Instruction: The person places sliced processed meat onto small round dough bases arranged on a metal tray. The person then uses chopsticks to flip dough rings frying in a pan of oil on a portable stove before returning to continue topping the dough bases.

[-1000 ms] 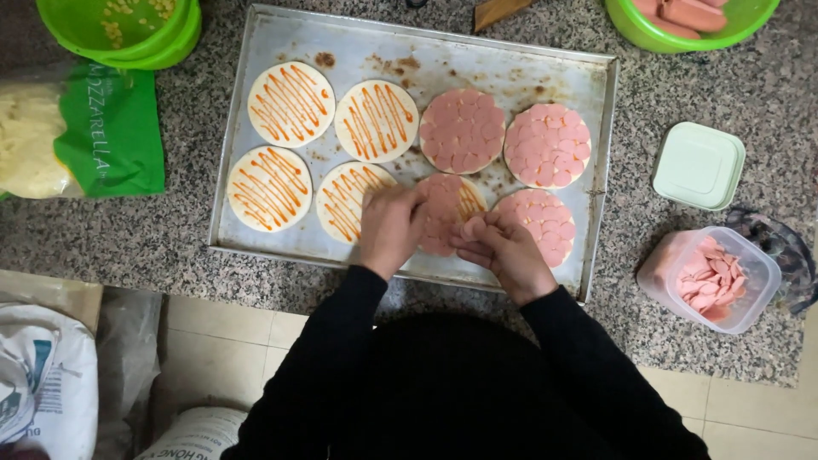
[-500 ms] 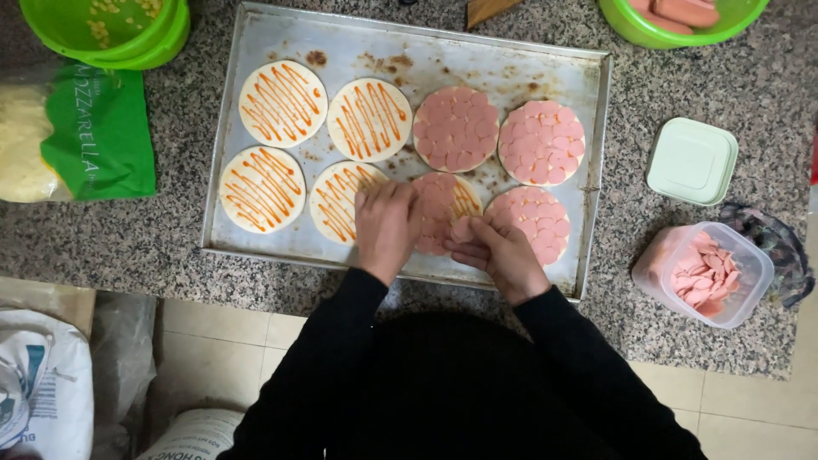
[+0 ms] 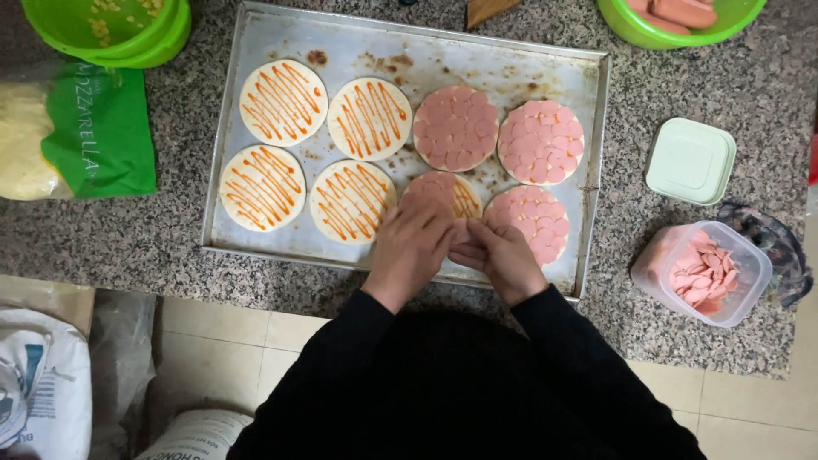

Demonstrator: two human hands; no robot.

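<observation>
On the near edge of the metal baking tray [image 3: 256, 34], both hands are bunched over the half-covered dough round [image 3: 443, 192], the third one along the near row. The left hand [image 3: 413, 247] lies flat-ish on the near side of that round, fingers together and curled down. The right hand [image 3: 503, 255] sits just beside it, fingertips pinched toward the left hand; I can't tell if there's a pink sausage slice between them, it's hidden.

Compared with a second ago not much has moved: the hands were already on this same round, and they've only closed in tighter toward each other. The round shows pink slices on its far half with orange sauce lines still peeking out on the right, so I'd guess it's partway covered.

Around it: four sauced rounds [image 3: 281, 102] with only orange zigzags on the left of the tray, three fully covered rounds [image 3: 456, 128] on the right. The clear tub of slices [image 3: 711, 273] is off to the right on the granite counter [image 3: 699, 85], well apart from the hands, its pale green lid [image 3: 690, 160] just beyond it.
</observation>
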